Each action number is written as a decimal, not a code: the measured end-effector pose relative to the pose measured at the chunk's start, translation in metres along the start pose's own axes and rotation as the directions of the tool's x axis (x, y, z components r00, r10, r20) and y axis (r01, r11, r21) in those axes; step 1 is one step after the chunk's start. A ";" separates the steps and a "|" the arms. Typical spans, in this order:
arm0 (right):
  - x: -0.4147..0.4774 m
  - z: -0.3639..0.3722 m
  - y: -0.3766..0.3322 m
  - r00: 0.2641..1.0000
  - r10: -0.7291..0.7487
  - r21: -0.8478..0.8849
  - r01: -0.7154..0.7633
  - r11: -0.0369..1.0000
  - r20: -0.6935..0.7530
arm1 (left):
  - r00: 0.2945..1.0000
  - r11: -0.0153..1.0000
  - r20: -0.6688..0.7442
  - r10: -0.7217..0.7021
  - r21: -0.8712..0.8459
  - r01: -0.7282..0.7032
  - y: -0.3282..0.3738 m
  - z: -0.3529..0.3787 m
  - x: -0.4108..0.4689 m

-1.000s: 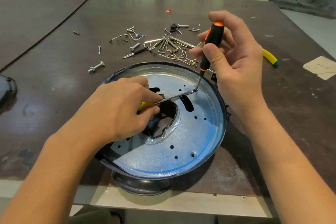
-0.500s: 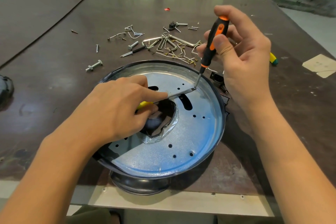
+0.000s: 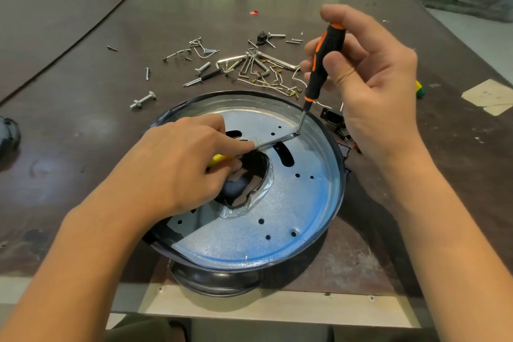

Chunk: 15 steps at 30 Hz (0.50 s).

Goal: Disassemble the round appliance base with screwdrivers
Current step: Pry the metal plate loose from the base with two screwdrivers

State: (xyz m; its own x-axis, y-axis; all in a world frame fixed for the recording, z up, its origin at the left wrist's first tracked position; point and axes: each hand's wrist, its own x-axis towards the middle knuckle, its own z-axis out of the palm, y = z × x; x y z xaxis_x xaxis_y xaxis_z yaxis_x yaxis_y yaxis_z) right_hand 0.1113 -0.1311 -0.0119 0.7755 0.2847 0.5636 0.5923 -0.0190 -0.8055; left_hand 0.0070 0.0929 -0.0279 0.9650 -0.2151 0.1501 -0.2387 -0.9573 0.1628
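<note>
The round appliance base (image 3: pixel 291 233) lies at the table's near edge, a shiny metal plate with a dark rim and a jagged hole in its middle. My right hand (image 3: pixel 372 83) grips a black and orange screwdriver (image 3: pixel 322 64) nearly upright, its tip set on the far end of a thin metal strip (image 3: pixel 277 140) on the plate. My left hand (image 3: pixel 180 166) rests over the plate's left half, gripping a yellow-handled tool (image 3: pixel 219 159) whose shaft is hidden, with its forefinger stretched along the strip.
Loose screws, bolts and bent wire clips (image 3: pixel 249 69) lie scattered behind the base. A bolt with nut (image 3: pixel 142 100) sits to the left. A black connector (image 3: pixel 331 116) lies right of the rim. A yellow-green tool end (image 3: pixel 419 89) shows past my right hand. A dark object (image 3: pixel 8 133) is at far left.
My right hand has turned the screwdriver between its fingers, the handle tilting a little more upright. The left hand and the base have stayed put.
</note>
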 end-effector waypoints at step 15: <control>0.001 0.000 -0.001 0.998 0.020 0.000 -0.020 1.000 -0.058 | 1.000 1.000 -0.015 0.011 -0.010 -0.011 0.001 0.000 -0.001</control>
State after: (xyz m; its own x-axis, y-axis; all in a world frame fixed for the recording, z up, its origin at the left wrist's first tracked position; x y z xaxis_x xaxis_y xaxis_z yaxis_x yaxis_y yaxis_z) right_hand 0.1112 -0.1311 -0.0103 0.7983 0.2280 0.5574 0.5769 -0.0242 -0.8164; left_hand 0.0058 0.0920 -0.0277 0.9605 -0.2228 0.1669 -0.2507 -0.9529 0.1706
